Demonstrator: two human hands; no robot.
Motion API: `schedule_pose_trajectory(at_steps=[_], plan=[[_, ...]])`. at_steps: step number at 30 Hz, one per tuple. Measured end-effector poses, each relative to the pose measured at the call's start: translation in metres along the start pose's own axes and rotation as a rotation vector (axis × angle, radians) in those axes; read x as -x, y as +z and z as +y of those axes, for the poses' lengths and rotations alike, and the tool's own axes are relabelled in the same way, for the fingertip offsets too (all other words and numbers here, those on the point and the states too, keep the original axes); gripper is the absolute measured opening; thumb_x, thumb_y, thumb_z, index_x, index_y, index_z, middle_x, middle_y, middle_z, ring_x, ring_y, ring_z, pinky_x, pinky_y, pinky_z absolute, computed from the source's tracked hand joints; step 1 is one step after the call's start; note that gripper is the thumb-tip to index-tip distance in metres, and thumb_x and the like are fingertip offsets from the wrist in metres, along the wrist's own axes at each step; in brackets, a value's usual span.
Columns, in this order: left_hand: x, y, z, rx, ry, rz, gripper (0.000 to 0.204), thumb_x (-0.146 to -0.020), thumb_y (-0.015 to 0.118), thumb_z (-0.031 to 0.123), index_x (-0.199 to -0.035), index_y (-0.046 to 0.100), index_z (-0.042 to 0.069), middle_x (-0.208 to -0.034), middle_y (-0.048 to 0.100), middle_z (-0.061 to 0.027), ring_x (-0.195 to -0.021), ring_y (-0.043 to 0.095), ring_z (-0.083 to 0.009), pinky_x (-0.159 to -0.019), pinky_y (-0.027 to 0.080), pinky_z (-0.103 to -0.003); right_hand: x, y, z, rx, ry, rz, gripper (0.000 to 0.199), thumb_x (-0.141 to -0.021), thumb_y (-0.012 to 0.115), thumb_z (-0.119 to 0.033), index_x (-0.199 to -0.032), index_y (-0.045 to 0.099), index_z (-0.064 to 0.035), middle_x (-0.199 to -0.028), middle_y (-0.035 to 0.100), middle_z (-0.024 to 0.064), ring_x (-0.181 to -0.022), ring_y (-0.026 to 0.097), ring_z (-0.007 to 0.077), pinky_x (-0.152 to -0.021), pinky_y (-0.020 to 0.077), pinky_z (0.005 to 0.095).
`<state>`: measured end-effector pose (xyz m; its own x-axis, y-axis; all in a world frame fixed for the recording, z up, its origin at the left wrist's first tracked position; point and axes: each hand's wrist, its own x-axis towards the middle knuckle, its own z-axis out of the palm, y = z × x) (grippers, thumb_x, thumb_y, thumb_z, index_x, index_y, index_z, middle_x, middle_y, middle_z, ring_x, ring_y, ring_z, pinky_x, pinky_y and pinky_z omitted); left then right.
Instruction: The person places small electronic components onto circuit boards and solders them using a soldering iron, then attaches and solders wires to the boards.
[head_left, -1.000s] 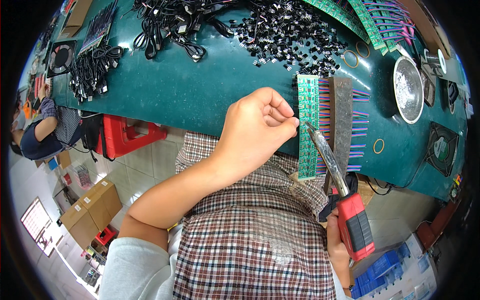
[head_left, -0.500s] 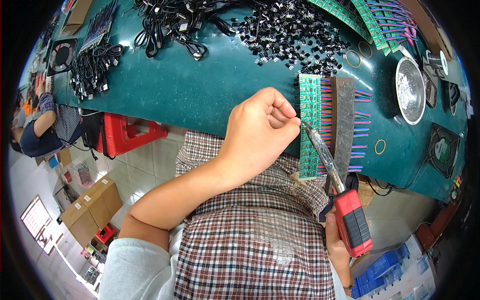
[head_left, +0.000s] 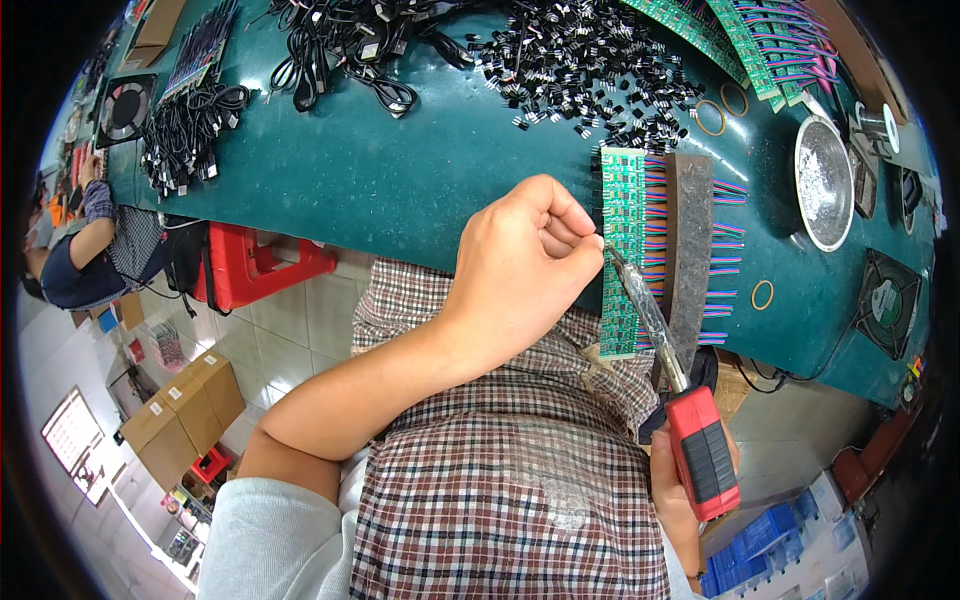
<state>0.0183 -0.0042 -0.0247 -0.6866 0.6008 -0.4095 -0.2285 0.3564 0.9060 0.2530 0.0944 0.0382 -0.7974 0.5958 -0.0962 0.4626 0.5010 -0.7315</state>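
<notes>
A big green table (head_left: pixel 400 180) fills the top of the view. It holds a pile of small black parts (head_left: pixel 590 70), bundles of black cables (head_left: pixel 190 130) and a round metal bowl (head_left: pixel 828 180).

At the near edge of the table lies a long strip of green circuit boards (head_left: pixel 625 250). Short wires in many colours stick out of its right side. A flat grey bar (head_left: pixel 688 260) lies on top of the wires and holds them down.

The left hand (head_left: pixel 520 270) is curled almost into a fist. Its thumb and finger pinch something very thin, right beside the left edge of the boards. It may be solder wire, but it is too small to tell.

The right hand (head_left: pixel 680 490) is closed around the red and black handle of a soldering iron (head_left: pixel 690 420). The metal tip points up and touches the boards close to the left fingertips.

The boards look thin, stiff and light, so they would slide easily without the bar. They look easy to break, so the bare edges are the best place to hold them. The iron's tip is likely hot, so only the handle is safe to hold.
</notes>
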Motion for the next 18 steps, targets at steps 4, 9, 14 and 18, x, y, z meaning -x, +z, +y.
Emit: schedule_pose_trajectory(at_steps=[4, 9, 14, 18], plan=[[0.0, 0.0, 0.001, -0.005, 0.004, 0.005, 0.013, -0.09, 0.07, -0.002, -0.092, 0.058, 0.0, -0.085, 0.07, -0.0075, -0.076, 0.07, -0.0108, -0.067, 0.056, -0.023, 0.0, 0.0, -0.001, 0.007, -0.007, 0.017, 0.017, -0.07, 0.072, 0.003, -0.084, 0.063, 0.0007, -0.076, 0.065, 0.0139, -0.062, 0.064, 0.0268, -0.059, 0.0511, 0.0318], [0.0, 0.0, 0.001, -0.012, -0.006, 0.004, 0.013, -0.089, 0.071, -0.002, -0.092, 0.058, 0.0, -0.084, 0.07, -0.0078, -0.076, 0.07, -0.0109, -0.067, 0.056, -0.023, -0.003, 0.0, -0.002, 0.038, -0.069, 0.022, 0.017, -0.071, 0.072, 0.003, -0.085, 0.062, 0.0011, -0.075, 0.064, 0.0149, -0.062, 0.064, 0.0269, -0.058, 0.0509, 0.0321], [-0.001, 0.0, 0.002, -0.022, 0.001, 0.005, 0.014, -0.089, 0.071, -0.002, -0.092, 0.058, 0.0, -0.084, 0.07, -0.0081, -0.075, 0.07, -0.0108, -0.067, 0.056, -0.023, 0.006, 0.003, 0.007, 0.019, -0.072, 0.1, 0.02, -0.072, 0.072, 0.002, -0.089, 0.063, 0.0016, -0.075, 0.063, 0.0149, -0.062, 0.063, 0.0271, -0.057, 0.0505, 0.0323], [0.0, -0.001, 0.002, -0.029, -0.013, 0.004, 0.014, -0.089, 0.071, -0.002, -0.092, 0.058, 0.0, -0.084, 0.07, -0.0081, -0.075, 0.07, -0.0109, -0.066, 0.055, -0.023, 0.006, 0.001, 0.008, 0.023, -0.05, 0.053, 0.02, -0.073, 0.073, 0.0, -0.089, 0.063, 0.0019, -0.076, 0.063, 0.0147, -0.062, 0.063, 0.027, -0.057, 0.0502, 0.0324]])
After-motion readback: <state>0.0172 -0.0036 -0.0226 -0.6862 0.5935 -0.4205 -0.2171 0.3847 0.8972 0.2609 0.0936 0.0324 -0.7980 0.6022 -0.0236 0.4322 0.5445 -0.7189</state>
